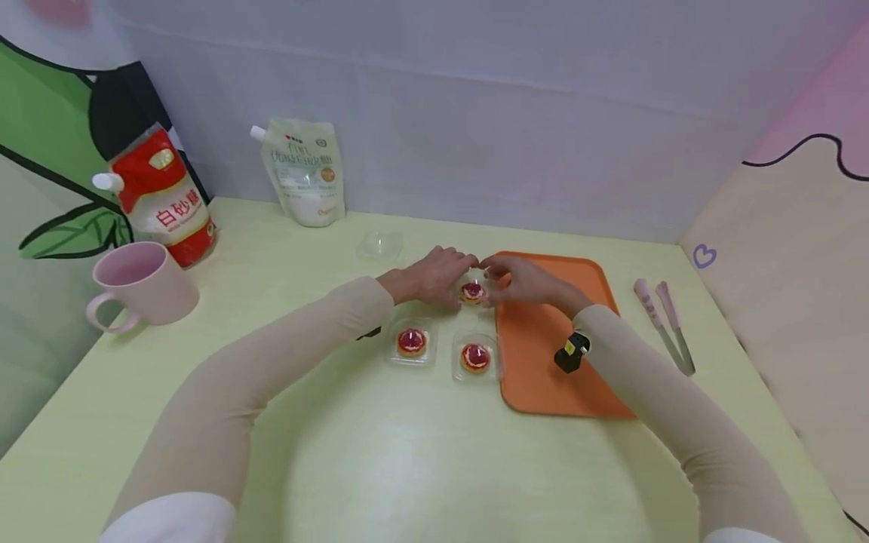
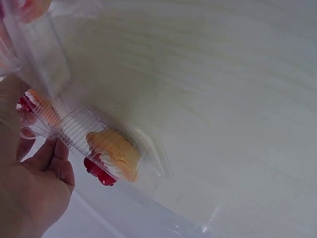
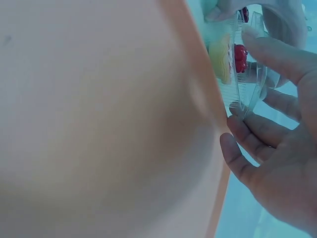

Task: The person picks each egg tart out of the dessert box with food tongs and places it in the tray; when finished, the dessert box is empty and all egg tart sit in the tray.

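Note:
Both hands meet at a clear plastic clamshell box (image 1: 473, 303) holding a small tart (image 1: 473, 291) with red topping, by the tray's left edge. The left hand (image 1: 440, 277) grips the box's left side. The right hand (image 1: 526, 280) holds it from the right; in the right wrist view, the thumb and fingers of that hand (image 3: 282, 158) pinch the lid edge, with red fruit (image 3: 240, 58) visible through the plastic. Two more boxed tarts, one left (image 1: 411, 342) and one right (image 1: 475, 358), sit nearer. In the left wrist view, a cream-filled pastry (image 2: 115, 153) shows beside the left fingers.
An orange tray (image 1: 550, 377) lies right of the boxes, with pink-handled tongs (image 1: 668, 324) beyond. Another clear plastic container (image 1: 379, 245) stands behind the left hand. Toward the back left are a pink mug (image 1: 145, 283), a red-and-white pouch (image 1: 166, 196) and a pale pouch (image 1: 304, 172).

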`<move>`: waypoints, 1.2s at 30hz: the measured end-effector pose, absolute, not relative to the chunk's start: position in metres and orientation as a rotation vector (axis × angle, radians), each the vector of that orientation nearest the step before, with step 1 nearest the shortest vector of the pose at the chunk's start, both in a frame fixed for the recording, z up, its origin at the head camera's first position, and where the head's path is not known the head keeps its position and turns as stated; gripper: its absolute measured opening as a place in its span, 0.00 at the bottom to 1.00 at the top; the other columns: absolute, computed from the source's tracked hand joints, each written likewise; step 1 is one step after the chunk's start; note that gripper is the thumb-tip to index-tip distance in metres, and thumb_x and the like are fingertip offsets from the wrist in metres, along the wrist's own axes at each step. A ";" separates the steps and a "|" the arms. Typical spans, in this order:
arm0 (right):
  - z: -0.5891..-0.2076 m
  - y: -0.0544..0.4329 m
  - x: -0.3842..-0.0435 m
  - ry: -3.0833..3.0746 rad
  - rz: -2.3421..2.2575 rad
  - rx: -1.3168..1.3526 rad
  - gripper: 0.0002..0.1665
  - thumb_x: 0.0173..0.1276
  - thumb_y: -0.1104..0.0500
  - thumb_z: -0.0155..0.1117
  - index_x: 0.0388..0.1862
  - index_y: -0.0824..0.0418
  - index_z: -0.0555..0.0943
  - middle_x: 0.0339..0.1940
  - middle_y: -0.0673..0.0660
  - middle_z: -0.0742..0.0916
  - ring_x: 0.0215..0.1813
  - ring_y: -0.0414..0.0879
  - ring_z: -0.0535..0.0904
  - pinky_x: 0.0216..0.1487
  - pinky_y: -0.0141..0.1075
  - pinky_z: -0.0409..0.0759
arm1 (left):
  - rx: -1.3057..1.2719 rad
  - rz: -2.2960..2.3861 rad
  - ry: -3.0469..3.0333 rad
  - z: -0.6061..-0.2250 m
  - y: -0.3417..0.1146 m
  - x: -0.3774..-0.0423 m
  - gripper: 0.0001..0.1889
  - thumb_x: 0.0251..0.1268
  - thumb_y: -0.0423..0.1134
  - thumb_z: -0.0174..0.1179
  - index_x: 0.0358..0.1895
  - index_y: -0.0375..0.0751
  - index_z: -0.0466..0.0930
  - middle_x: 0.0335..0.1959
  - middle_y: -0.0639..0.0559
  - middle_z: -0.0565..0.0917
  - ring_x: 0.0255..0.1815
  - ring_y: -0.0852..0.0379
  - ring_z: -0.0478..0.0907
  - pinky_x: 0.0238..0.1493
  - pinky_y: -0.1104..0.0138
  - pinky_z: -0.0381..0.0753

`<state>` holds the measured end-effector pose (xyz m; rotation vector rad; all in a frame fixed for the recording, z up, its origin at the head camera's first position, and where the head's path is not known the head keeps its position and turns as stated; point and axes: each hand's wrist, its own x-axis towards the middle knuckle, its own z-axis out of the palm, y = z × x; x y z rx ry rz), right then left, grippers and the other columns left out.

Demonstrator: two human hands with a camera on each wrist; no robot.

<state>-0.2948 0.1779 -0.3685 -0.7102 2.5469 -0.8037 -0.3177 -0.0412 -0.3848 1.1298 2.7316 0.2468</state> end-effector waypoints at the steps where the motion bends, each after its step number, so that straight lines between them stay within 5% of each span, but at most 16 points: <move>1: -0.369 0.179 -0.295 2.541 -0.817 -0.700 0.43 0.64 0.51 0.72 0.74 0.58 0.66 0.70 0.60 0.76 0.69 0.58 0.72 0.67 0.55 0.72 | 1.129 0.239 2.735 -0.385 -0.041 -0.317 0.41 0.53 0.47 0.73 0.70 0.43 0.65 0.64 0.44 0.77 0.65 0.46 0.70 0.70 0.52 0.63; 12: -0.360 0.195 -0.293 2.576 -0.850 -0.701 0.41 0.65 0.55 0.71 0.74 0.60 0.66 0.72 0.62 0.73 0.72 0.61 0.68 0.68 0.61 0.68 | 1.128 0.208 2.729 -0.382 -0.043 -0.317 0.52 0.52 0.53 0.74 0.78 0.45 0.54 0.68 0.45 0.73 0.68 0.46 0.67 0.68 0.49 0.63; 19: -0.356 0.206 -0.287 2.593 -0.808 -0.642 0.45 0.65 0.52 0.71 0.77 0.58 0.63 0.73 0.62 0.72 0.73 0.61 0.67 0.69 0.59 0.68 | 1.131 0.218 2.702 -0.381 -0.044 -0.317 0.49 0.53 0.54 0.73 0.76 0.43 0.59 0.64 0.49 0.78 0.66 0.49 0.67 0.65 0.52 0.64; 36: -0.358 0.209 -0.289 2.597 -0.842 -0.655 0.45 0.64 0.52 0.72 0.76 0.61 0.64 0.72 0.65 0.72 0.72 0.62 0.68 0.67 0.59 0.71 | 1.052 0.168 2.718 -0.381 -0.042 -0.313 0.45 0.55 0.59 0.71 0.74 0.44 0.65 0.71 0.45 0.71 0.71 0.47 0.65 0.69 0.49 0.62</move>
